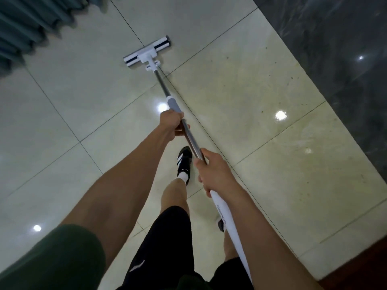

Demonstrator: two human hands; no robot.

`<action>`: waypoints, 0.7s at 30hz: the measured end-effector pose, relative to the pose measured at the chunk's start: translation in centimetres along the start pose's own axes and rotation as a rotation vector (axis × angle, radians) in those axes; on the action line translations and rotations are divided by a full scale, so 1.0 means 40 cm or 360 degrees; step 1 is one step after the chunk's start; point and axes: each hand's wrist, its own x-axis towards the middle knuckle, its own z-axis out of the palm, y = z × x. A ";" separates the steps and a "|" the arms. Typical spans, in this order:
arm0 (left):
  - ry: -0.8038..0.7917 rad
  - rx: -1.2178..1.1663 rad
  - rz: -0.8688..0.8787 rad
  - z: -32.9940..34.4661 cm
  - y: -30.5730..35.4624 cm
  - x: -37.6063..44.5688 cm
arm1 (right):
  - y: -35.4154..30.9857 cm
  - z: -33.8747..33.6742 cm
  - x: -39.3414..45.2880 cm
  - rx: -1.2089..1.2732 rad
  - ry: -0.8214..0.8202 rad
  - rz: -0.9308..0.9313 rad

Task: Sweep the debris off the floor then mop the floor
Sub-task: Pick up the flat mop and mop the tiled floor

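Mop position: we hold it with both hands, shaft slanting away from us toward the pale tiled floor. Our left hand grips the metal shaft just below the grey collar, fingers curled round the tube. Our right hand grips farther back, at the joint where the metal shaft meets the white handle — fingers wrapped round it as well. The two hands sit apart on the mop, left ahead of right.

Head status: the flat white mop head lies on the floor at the far end of the shaft, set crosswise to it, dark strips visible along its length. It rests just beyond a tile joint.

Surroundings, taken from the mop head:
- Beyond it to the left hangs a blue-grey curtain, its folded hem near the floor.
- Well to its right runs a dark stone band, bordering the pale tiles.
- On the tiles right of the shaft we see small brown specks — scattered, too small to identify.
- Nearer to us than the head, under the shaft, a black shoe with white stripes stands on the floor.

Ceiling lights reflect as bright spots on the glossy tiles.
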 end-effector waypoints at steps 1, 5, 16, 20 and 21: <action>0.0012 0.0019 0.0001 -0.022 0.047 0.027 | -0.043 0.015 0.030 0.0078 0.0001 0.0015; 0.0029 0.0131 0.0029 -0.097 0.212 0.115 | -0.191 0.076 0.128 0.0590 -0.0050 0.0212; -0.0130 0.0496 0.0007 -0.147 0.238 0.124 | -0.185 0.194 0.116 0.0805 0.0103 0.0223; -0.0198 0.0628 0.0018 -0.167 0.136 0.087 | -0.104 0.257 0.037 0.0745 0.0155 0.0181; -0.0222 0.0660 0.0025 -0.171 0.102 0.068 | -0.077 0.275 0.010 0.0762 0.0170 0.0201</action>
